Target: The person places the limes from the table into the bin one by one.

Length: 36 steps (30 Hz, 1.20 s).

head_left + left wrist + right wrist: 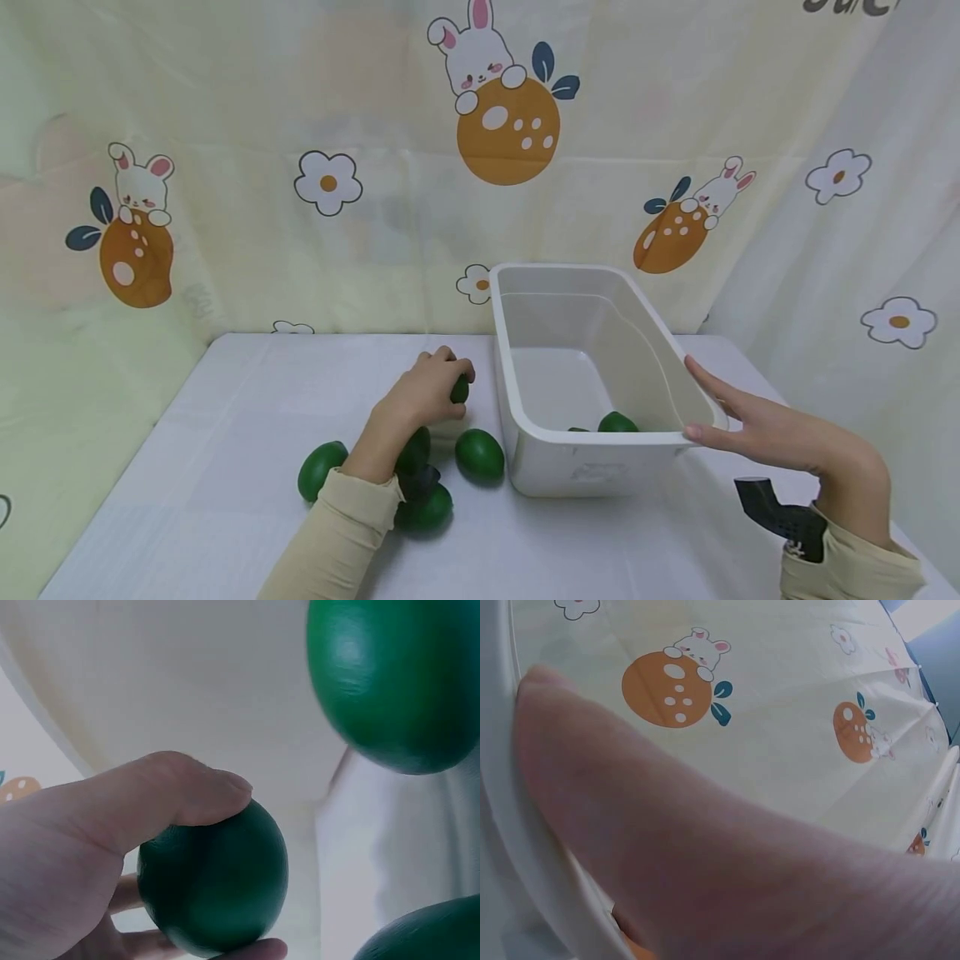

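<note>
In the head view my left hand (423, 392) grips a green egg-shaped fruit (460, 389) to the left of a white bin (525, 450). The left wrist view shows the thumb across the top of this smooth fruit (225, 885) and fingers beneath it. My right hand (772, 425) holds the bin's near right corner, its thumb on the front rim and a finger farther back along the right rim. Inside the bin lies a green fruit (618, 422), with part of another beside it. Another green fruit (480, 456) sits close to the bin's left wall.
More green fruits lie under and around the left forearm, including one at the left (321, 471) and one nearer the front (426, 510). A white-covered table (225, 467) carries everything. Behind it hangs a curtain (390, 250) printed with rabbits and flowers.
</note>
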Available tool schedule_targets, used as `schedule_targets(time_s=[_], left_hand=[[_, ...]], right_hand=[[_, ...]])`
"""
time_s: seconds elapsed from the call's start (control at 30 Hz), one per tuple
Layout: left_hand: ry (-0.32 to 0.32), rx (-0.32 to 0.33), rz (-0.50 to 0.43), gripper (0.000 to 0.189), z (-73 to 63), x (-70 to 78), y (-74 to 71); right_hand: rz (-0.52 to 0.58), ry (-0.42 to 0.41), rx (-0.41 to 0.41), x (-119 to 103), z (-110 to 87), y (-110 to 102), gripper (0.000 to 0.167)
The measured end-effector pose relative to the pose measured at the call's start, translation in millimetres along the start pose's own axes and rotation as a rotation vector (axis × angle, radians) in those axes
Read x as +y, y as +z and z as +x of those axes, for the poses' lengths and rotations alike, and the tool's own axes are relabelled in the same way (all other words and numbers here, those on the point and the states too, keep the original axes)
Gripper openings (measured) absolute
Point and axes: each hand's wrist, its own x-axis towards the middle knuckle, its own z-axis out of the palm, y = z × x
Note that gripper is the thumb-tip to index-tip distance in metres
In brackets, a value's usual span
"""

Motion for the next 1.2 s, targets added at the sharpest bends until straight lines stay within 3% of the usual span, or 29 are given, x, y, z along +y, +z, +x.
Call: schedule_targets(time_s=[0.33,0.77,1.2], left_hand=[[-0.006,0.077,-0.055,0.040,-6.6,-0.5,-15.2],[0.023,0.276,-0.121,0.043,-12.4,1.0,-35.3],[0.106,0.455,-0.237,0.043,-20.2,21.9,-45.3]], right_hand=[[0.008,0.003,-0.003,0,1.0,-1,0.087],[0.010,-0.001,0.003,0,1.0,-2,0.086],[0.012,-0.002,-0.003,0,0.9,-1,0.086]])
